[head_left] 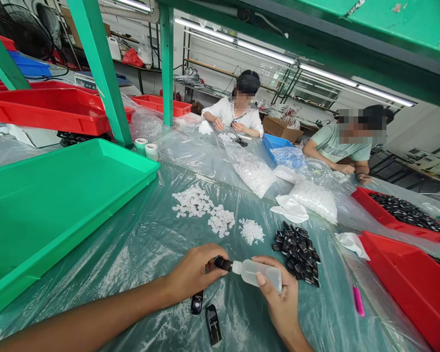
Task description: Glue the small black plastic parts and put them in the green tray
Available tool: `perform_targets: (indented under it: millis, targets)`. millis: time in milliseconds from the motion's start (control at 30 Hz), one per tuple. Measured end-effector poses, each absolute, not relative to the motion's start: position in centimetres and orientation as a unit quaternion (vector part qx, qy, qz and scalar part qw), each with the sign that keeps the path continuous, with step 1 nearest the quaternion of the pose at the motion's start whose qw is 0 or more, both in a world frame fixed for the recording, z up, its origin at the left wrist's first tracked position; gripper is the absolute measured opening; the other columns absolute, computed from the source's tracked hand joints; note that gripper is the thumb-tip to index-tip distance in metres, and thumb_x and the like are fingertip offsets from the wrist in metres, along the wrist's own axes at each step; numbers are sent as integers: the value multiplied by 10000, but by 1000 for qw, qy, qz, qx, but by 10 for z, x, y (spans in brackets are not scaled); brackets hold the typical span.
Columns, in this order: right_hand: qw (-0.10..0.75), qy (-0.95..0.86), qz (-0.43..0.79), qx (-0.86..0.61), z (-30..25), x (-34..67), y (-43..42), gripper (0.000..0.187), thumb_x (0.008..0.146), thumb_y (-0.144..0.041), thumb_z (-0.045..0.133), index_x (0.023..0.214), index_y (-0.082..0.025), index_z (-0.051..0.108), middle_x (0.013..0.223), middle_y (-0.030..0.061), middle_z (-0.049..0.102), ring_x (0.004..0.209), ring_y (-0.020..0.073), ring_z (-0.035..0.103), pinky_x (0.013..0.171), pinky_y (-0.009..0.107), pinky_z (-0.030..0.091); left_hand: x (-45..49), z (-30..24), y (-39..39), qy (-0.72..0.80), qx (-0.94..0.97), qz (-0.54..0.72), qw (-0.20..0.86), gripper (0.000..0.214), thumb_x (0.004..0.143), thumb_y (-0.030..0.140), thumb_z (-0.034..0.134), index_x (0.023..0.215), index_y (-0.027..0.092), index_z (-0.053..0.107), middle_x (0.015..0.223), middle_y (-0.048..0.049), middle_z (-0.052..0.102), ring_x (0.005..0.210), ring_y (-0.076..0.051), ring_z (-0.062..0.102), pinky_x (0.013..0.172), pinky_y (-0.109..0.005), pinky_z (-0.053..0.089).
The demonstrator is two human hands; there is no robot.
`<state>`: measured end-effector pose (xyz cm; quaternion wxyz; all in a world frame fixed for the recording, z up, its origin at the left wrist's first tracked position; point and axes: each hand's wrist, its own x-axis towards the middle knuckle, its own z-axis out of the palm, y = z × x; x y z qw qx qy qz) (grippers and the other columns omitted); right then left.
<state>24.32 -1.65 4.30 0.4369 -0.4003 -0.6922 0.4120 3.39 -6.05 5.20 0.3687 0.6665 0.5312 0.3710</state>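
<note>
My left hand [200, 269] is closed around a small glossy black plastic part [223, 263], partly hidden by the fingers. In my right hand [280, 293] lies a translucent white squeeze bottle [258, 275], gripped with thumb and fingers. Its nozzle end points left and meets the black part, or comes very close to it. Two more black parts lie on the plastic-covered table below my hands, one [197, 303] by the left wrist and another [213, 325] nearer me. A heap of black parts [297, 252] sits just beyond my right hand.
Small white pieces lie in piles [192, 201] ahead. A green tray [77, 181] stands left, red trays [399, 283] right. Clear bags of white pieces [311, 195] lie farther off. A pink object [358, 301] is at right. Two people work across the table; a green post [102, 73] rises at left.
</note>
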Motion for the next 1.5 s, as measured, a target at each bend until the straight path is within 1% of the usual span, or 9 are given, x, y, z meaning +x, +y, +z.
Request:
perform_targets:
  millis: [200, 400, 533, 767, 1267, 1333, 1433, 1500]
  targets:
    - [436, -688, 420, -400, 44, 242, -17, 219, 760, -370, 623, 896, -200, 650, 787, 45, 661, 600, 164, 589, 499, 217, 468, 34, 52, -60, 531, 665, 375, 368, 106, 821, 229, 578, 926, 234, 597, 853, 3, 594, 655, -116, 515, 519, -192, 366]
    - [445, -684, 410, -407, 47, 239, -17, 233, 750, -371, 630, 879, -178, 654, 749, 54, 660, 569, 170, 587, 469, 226, 465, 35, 53, -61, 531, 664, 377, 366, 104, 827, 231, 568, 926, 232, 598, 856, 4, 593, 655, -115, 515, 531, -198, 369]
    - [442, -690, 410, -401, 49, 239, -18, 241, 744, -380, 631, 865, -174, 661, 767, 67, 666, 576, 180, 596, 467, 234, 472, 35, 52, -61, 532, 664, 377, 366, 107, 818, 226, 581, 924, 234, 596, 859, 6, 596, 659, -116, 517, 534, -200, 369]
    - [444, -681, 414, -409, 47, 239, -17, 234, 747, -377, 632, 880, -185, 656, 752, 49, 662, 573, 167, 587, 483, 225, 468, 34, 53, -60, 532, 663, 374, 372, 103, 830, 245, 567, 925, 229, 604, 861, 0, 600, 652, -116, 523, 521, -198, 368]
    - [446, -688, 400, -410, 48, 238, -18, 247, 745, -378, 628, 871, -168, 658, 734, 60, 661, 551, 171, 579, 458, 232, 462, 35, 55, -61, 533, 659, 377, 374, 114, 829, 280, 568, 919, 222, 609, 841, -4, 601, 651, -121, 525, 521, -199, 378]
    - [445, -690, 401, -407, 48, 238, -18, 250, 742, -381, 630, 865, -165, 660, 741, 66, 662, 555, 175, 582, 455, 235, 463, 34, 53, -61, 533, 660, 374, 374, 127, 827, 276, 573, 937, 227, 610, 854, -6, 604, 656, -124, 530, 516, -197, 377]
    - [449, -690, 401, -402, 48, 238, -17, 241, 744, -375, 632, 868, -171, 659, 754, 64, 662, 570, 174, 587, 466, 232, 465, 33, 50, -60, 530, 666, 373, 369, 216, 817, 269, 589, 1032, 247, 597, 924, -18, 604, 669, -125, 539, 542, -205, 400]
    - [452, -688, 401, -403, 48, 238, -17, 231, 746, -368, 634, 875, -177, 657, 755, 57, 661, 571, 168, 584, 471, 226, 461, 33, 48, -60, 527, 673, 372, 363, 229, 811, 269, 597, 1039, 248, 601, 940, -25, 593, 675, -126, 541, 559, -209, 410]
